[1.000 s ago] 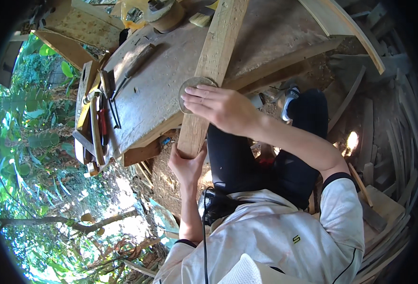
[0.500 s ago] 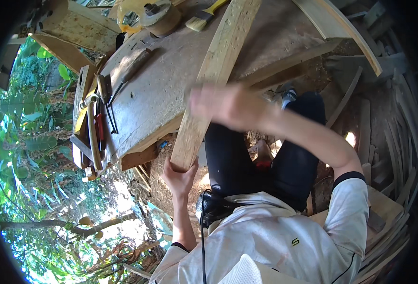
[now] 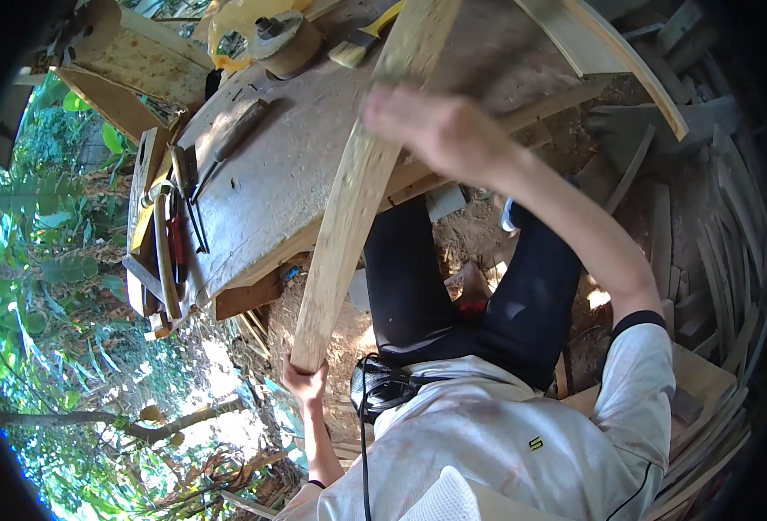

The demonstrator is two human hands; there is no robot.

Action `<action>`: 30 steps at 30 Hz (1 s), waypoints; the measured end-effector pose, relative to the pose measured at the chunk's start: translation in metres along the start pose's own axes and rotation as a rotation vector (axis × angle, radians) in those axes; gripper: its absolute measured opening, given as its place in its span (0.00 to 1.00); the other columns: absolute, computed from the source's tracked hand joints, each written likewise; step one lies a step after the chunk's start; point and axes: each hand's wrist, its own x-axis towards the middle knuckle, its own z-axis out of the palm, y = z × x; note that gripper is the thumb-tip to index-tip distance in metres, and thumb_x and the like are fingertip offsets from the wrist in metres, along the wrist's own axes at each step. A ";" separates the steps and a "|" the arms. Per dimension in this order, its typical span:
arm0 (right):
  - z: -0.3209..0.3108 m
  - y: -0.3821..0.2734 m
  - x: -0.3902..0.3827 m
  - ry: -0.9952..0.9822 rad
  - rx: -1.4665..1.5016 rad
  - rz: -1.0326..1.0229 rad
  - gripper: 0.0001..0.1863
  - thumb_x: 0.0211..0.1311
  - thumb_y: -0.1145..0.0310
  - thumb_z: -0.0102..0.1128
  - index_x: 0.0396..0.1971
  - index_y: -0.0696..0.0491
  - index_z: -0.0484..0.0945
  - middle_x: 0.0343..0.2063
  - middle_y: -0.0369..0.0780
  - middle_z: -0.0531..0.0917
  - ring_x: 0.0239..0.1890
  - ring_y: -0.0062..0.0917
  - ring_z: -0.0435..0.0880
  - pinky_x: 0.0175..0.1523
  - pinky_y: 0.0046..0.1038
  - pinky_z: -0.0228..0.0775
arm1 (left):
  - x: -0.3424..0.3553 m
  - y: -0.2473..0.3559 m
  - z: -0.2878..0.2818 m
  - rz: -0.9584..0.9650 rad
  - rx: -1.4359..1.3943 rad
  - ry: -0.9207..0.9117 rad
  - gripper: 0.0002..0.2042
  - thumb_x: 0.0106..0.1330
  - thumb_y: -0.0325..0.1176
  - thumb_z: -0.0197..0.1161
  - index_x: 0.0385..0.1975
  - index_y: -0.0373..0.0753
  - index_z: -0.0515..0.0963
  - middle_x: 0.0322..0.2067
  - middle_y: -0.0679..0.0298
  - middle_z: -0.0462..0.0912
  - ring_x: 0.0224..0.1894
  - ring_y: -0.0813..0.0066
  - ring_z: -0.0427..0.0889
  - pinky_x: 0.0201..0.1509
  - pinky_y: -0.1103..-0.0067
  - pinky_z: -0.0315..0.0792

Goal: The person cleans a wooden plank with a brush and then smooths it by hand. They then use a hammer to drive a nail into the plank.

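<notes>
The person's left hand (image 3: 305, 382) was closed around the near end of a long wooden plank (image 3: 340, 234); this plank lay slantwise, its near end out past the edge of the tabletop (image 3: 288, 191), and its far part over the tabletop, running out of the upper border of the view. The right hand (image 3: 440, 126) was over the upper part of the plank, with its fingers across the wood; it was blurred, so I cannot tell if these hands both held something, or if the right one had a thing under its fingers. The plank was pale, with small dark marks along its face; it passed to the left of the person's dark trousers (image 3: 409, 278).

On the tabletop, near the far end of the plank, there was a brush (image 3: 369, 36) with a yellow handle and pale bristles; to the left of it stood a round, thick block (image 3: 288, 45) with a dark knob on top; further to the left lay a chisel-like tool (image 3: 243, 126) with a wooden handle; at the left edge there was a red-handled tool (image 3: 177, 236), among other tools placed close together.
</notes>
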 end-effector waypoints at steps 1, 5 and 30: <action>-0.001 -0.015 0.000 -0.039 0.198 -0.036 0.15 0.73 0.72 0.57 0.54 0.49 0.85 0.58 0.36 0.84 0.61 0.27 0.83 0.67 0.31 0.78 | -0.012 -0.011 -0.005 -0.010 0.044 0.025 0.24 0.39 0.40 0.76 0.36 0.34 0.78 0.25 0.58 0.83 0.24 0.65 0.80 0.33 0.68 0.76; -0.027 0.064 0.019 0.014 -0.060 0.285 0.16 0.73 0.73 0.56 0.57 0.47 0.83 0.60 0.35 0.83 0.62 0.28 0.82 0.68 0.31 0.77 | -0.033 -0.057 -0.022 0.177 0.415 0.135 0.27 0.37 0.40 0.75 0.37 0.31 0.77 0.26 0.53 0.83 0.24 0.56 0.81 0.30 0.64 0.74; 0.004 -0.031 0.010 -0.039 0.223 0.034 0.13 0.72 0.73 0.57 0.51 0.50 0.86 0.55 0.40 0.86 0.59 0.31 0.85 0.66 0.33 0.78 | -0.070 -0.051 -0.015 -0.027 0.352 0.081 0.30 0.35 0.44 0.79 0.36 0.33 0.75 0.24 0.49 0.79 0.28 0.42 0.81 0.34 0.59 0.75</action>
